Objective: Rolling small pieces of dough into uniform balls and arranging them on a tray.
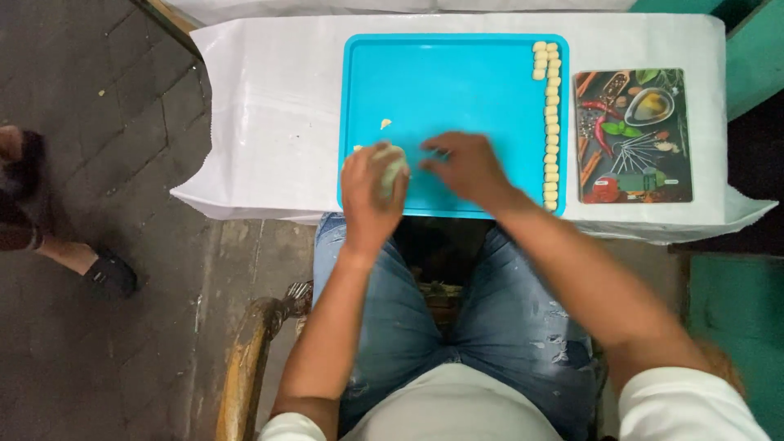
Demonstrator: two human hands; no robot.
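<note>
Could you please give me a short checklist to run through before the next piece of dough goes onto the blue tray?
1. Left hand holds the pale dough lump: ok.
2. Right hand is low over the blue tray; whether it grips anything: cannot tell, blurred.
3. Row of dough pieces runs neatly along the tray's right edge: ok.
4. Stray small piece lies apart from the row: not ok.
5. Printed cutting board sits beside the tray, not overlapping: ok.

Pale dough lump (393, 170) over turquoise tray's (441, 90) near-left corner
</note>
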